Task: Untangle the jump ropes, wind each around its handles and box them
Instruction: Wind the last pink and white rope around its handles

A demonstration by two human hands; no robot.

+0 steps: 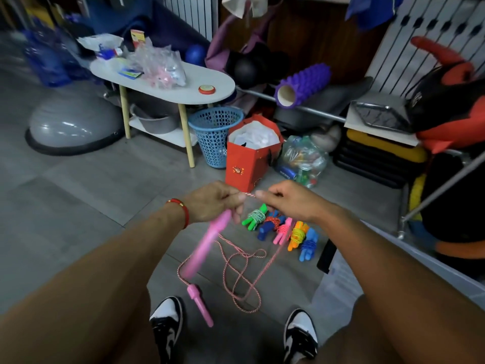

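**Pink rope mid-job, five already wound**

Pink-and-white rope (237, 269) is the one in work. Left hand (212, 203) has its fingers curled round one pink handle (207, 245), which slants down toward the floor, and it also pinches the cord up top. Right hand (286, 199) pinches the same cord just beside it, thumb and forefinger closed on it, other fingers loosely curled; a short taut bit of cord runs btwn the two hands. From there the cord drops in loose crossing loops on the grey tiles, btwn the two shoes. Second pink handle (200, 304) lies on the floor near the left shoe (168, 327), not held.

Done so far, by the look of it: five wound ropes in a row on the floor just past the hands – green (254, 218), dark blue w/ red cord (270, 224), pink (283, 231), orange w/ yellow cord (298, 236), blue (309, 244). Each has cord wrapped round paired handles.

Left, I'd judge: loops of this rope prob. still need clearing, then winding round both handles. Boxing not started as far as shown – wound ropes sit on bare floor. Which container is the box, can't tell; a red bag (250, 153) stands behind them.
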